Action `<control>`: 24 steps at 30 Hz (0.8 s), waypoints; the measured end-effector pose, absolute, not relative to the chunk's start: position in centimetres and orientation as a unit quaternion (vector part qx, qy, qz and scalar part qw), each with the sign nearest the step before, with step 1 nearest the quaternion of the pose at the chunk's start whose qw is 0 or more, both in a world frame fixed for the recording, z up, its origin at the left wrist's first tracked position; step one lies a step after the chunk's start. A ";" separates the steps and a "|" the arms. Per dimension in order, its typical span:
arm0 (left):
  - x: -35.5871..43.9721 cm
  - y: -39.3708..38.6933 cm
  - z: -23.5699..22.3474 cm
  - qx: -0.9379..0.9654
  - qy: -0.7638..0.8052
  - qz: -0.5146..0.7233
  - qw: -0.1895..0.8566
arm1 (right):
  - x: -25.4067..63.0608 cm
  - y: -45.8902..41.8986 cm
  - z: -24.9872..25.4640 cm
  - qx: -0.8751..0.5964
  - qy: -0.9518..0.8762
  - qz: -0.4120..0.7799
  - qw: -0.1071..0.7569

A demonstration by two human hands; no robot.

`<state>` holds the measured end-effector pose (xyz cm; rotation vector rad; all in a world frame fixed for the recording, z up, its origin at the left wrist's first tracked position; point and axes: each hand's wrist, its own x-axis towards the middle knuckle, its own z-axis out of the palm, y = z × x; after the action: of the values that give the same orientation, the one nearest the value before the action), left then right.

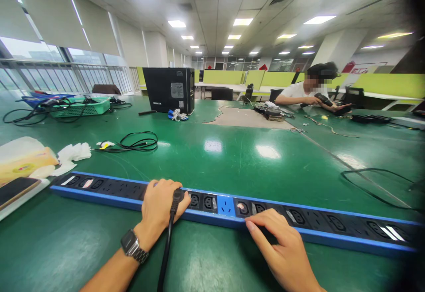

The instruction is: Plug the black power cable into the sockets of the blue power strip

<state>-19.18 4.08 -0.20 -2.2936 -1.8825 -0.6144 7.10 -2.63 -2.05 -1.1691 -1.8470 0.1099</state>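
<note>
A long blue-edged power strip (206, 221) with black sockets and one blue socket (226, 206) lies across the green table in front of me. My left hand (163, 205), with a watch (133, 245) on its wrist, is closed over the strip left of the blue socket. Between its thumb and fingers is the black plug (177, 197) of a power cord (166, 247); whether its end sits in a socket is hidden. My right hand (279, 241) is at the strip's near edge, thumb and index fingertips together, with nothing visible in them.
A black computer case (169, 89) stands farther back beside gloves (178, 115). Coiled black cable (139, 142), a green basket (83, 107) of cables and a phone (16, 191) are leftward. A co-worker (312, 90) handles a dark object across the table.
</note>
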 end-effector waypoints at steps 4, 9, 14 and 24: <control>-19.1 4.2 -0.2 -0.752 -0.623 -0.207 0.055 | 7.1 -2.5 -2.2 -0.479 -0.749 0.047 0.455; -19.4 4.1 -0.7 -0.743 -0.615 -0.260 0.040 | 7.1 -2.5 -2.3 -0.480 -0.749 0.049 0.455; -19.6 4.1 -1.5 -0.735 -0.603 -0.307 0.037 | 7.1 -2.5 -2.3 -0.480 -0.750 0.047 0.453; -20.4 3.8 -1.5 -0.640 -0.613 -0.456 -0.082 | 7.2 -2.1 -2.8 -0.500 -0.752 0.030 0.428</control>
<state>-20.40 3.84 -1.47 -2.1218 -2.0328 -1.5140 7.21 -2.14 -2.79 -1.2498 -1.8781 0.0740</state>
